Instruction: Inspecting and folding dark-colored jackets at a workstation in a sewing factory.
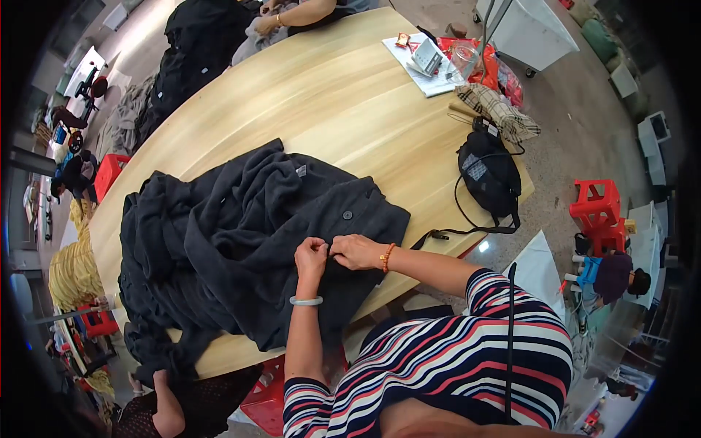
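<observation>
A dark charcoal garment (241, 219) of soft, thick cloth lies bunched across the near left of the wooden table. One round dark button (347, 215) shows near its right edge, and a small pale label (301, 171) sits higher up. Close together over the garment's near right part, my left hand (312, 255) and my right hand (354, 252) both have their fingers closed in a pinch. A bit of dark cloth shows between them. The exact spot they grip is partly hidden by the fingers. A pale bangle circles my left wrist, orange beads my right.
On the table (321, 95), a black bag (488, 171) with a strap lies to the right. Beyond it are checked cloth (498, 111), papers and a calculator (426, 58). Another person's hands (270, 22) handle grey cloth at the far edge; someone's arm (168, 409) is at the near left.
</observation>
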The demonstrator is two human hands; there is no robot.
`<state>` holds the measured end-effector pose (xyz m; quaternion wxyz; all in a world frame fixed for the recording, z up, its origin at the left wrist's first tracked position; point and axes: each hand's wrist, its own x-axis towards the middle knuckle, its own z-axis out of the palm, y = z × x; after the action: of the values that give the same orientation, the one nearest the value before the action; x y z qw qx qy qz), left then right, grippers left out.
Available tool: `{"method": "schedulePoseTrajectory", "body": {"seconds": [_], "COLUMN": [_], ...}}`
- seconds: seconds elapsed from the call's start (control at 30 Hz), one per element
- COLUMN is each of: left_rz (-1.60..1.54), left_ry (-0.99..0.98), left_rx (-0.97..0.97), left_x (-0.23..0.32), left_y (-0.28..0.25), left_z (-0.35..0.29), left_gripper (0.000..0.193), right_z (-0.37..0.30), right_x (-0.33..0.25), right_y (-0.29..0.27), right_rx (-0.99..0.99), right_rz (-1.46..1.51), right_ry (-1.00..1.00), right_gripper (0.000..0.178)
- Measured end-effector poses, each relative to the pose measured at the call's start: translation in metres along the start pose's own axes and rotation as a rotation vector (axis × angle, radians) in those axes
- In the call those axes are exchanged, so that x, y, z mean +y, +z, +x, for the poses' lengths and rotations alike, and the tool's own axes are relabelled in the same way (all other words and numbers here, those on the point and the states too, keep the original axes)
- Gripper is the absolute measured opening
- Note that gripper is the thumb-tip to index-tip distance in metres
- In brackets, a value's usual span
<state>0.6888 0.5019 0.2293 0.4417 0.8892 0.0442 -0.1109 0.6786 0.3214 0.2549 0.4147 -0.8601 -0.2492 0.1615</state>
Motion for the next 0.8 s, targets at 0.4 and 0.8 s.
{"method": "schedulePoseTrajectory", "body": {"seconds": [0.4, 0.8], "left_rz": [-0.806, -0.111], "left_ry": [-0.362, 0.215], "left_rx": [-0.165, -0.167], "left_x": [-0.021, 0.003], "left_y": [-0.004, -0.020], "left_z": [-0.008, -0.036], "left_gripper": [0.008, 0.026], "right_z": [0.005, 0.008], "right_x": [-0.008, 0.001], "right_y": [0.003, -0.010], "right_rx": [0.163, -0.160], "right_rz": [0.048, -0.028], "right_ry": [0.077, 0.077], "right_gripper": [0.028, 0.031]}}
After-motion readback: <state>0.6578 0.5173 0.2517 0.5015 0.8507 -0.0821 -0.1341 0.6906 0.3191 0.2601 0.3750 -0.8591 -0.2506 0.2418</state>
